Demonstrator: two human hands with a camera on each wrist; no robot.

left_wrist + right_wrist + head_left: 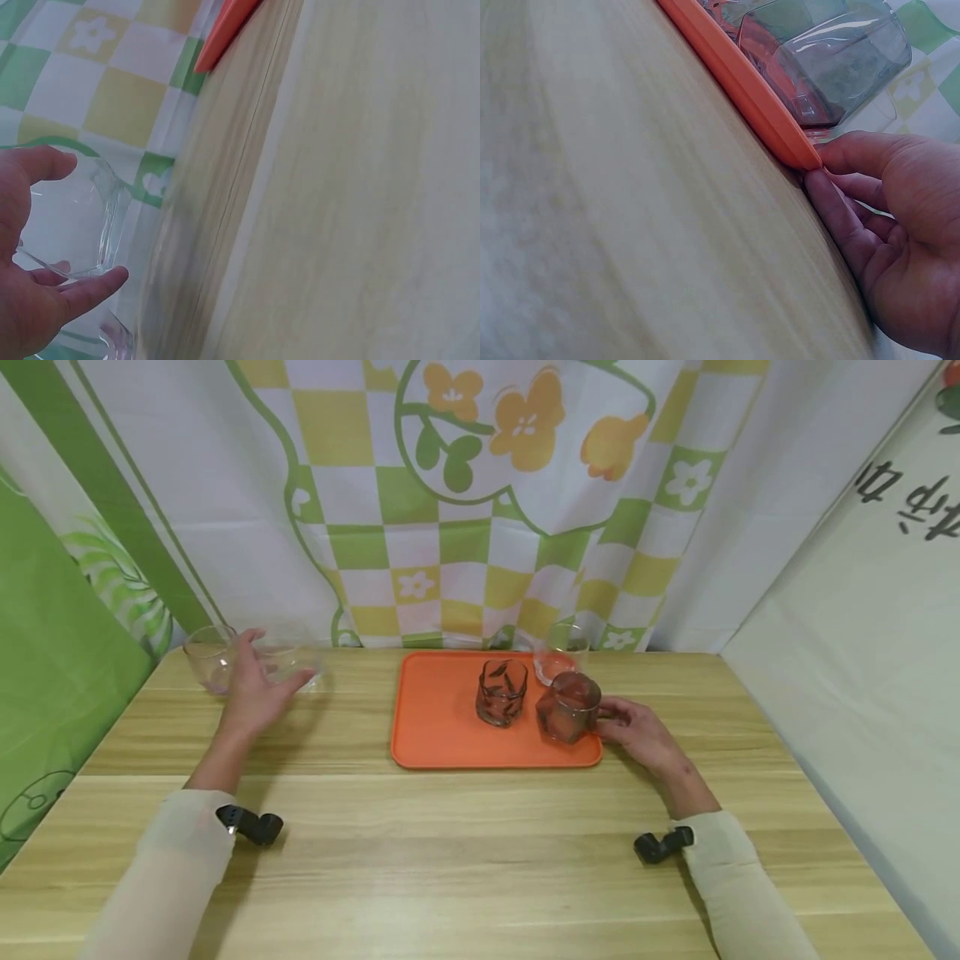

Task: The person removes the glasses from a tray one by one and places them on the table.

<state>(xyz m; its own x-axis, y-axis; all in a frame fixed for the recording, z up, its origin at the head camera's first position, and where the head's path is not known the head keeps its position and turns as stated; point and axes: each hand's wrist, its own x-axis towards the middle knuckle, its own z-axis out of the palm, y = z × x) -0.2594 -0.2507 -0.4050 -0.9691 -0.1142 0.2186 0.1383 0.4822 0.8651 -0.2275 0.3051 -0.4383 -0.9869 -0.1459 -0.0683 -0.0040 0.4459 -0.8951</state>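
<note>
Between the spread thumb and fingers of my left hand [258, 689] is a clear glass [79, 217], with the fingers curved round its sides. In the left wrist view the thumb and fingertips of that hand [34, 247] overlap the glass. An orange tray [442, 747] lies on the table, its right corner [799, 154] pinched by my right hand [645, 739], thumb above and fingers at the underside. On the tray stand a dark tinted glass [501, 697], a second tinted glass [567, 714] beside my right hand [900, 217], and a clear glass [558, 660] behind.
Another clear glass [210, 668] stands at the table's back left, just left of my left hand. A patterned curtain [420, 539] hangs along the back edge of the wooden table [450, 860]. A white panel [862, 652] borders the right side.
</note>
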